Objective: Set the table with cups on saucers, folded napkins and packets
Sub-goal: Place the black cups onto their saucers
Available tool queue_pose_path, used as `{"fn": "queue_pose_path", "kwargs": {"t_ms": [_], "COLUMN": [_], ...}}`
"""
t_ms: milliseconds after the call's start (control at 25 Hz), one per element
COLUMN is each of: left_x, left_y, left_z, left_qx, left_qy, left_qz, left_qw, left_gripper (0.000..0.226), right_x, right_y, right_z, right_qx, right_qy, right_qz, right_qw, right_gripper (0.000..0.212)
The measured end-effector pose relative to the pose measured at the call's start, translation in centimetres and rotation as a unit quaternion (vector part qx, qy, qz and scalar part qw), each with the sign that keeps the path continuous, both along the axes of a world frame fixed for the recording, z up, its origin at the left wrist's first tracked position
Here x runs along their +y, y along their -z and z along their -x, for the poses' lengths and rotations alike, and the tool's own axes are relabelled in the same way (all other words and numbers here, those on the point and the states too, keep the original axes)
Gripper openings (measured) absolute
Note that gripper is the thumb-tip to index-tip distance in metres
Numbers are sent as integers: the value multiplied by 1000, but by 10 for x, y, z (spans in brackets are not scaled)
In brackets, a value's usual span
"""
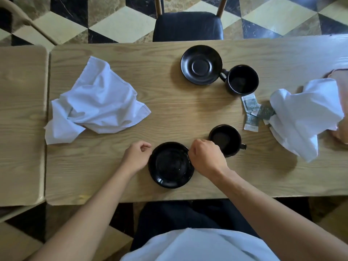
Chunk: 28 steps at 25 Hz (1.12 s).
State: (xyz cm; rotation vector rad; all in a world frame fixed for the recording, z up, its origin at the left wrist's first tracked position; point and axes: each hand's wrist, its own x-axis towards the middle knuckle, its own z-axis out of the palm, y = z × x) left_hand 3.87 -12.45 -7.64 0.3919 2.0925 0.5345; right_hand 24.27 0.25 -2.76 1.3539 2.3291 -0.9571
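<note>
Head view — near saucer [171, 165] pinched at both rims by left hand [136, 157] and right hand [206, 156]; near cup [225, 139] just beyond-right, touching the right-hand grip.

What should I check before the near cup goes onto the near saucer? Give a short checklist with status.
1. Near saucer bare and ready for a cup: ok.
2. Near saucer steadied: ok, both hands are at its rim, left hand on one side, right hand on the other; a firm grip cannot be told.
3. Near cup upright on the table, beside the saucer: ok.
4. Cup handle reachable: ok, it points away from the right hand, nothing covers it.
5. A hand free to lift the cup: not ok, both are busy at the saucer.
6. Cup empty: cannot tell, inside too dark.
</note>
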Motion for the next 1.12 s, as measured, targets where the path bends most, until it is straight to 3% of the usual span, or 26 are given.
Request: {"fn": "queue_pose_path", "kwargs": {"t_ms": [160,360,600,840,1120], "left_x": [-31,-38,-25,-9,2], "left_y": [7,9,2,-2,-3], "left_z": [-17,-29,-37,-80,-116], "left_qx": [-42,-36,-24,-85,-94], "left_qy": [-35,-57,-75,-131,-140], "left_qz": [-3,-26,-5,-1,-19], "left_qw": [999,997,997,988,986], "left_gripper": [16,23,18,13,15], "right_x": [-27,-39,-46,-30,-17], "right_y": [0,17,36,45,56], "right_z": [-12,-24,-43,-91,-119], "right_qx": [-7,-67,57,103,136], "right_qy": [-23,63,207,292,345], "right_qz": [4,81,230,290,313], "right_qw": [1000,992,949,906,874], "right_gripper": [21,18,49,48,44]}}
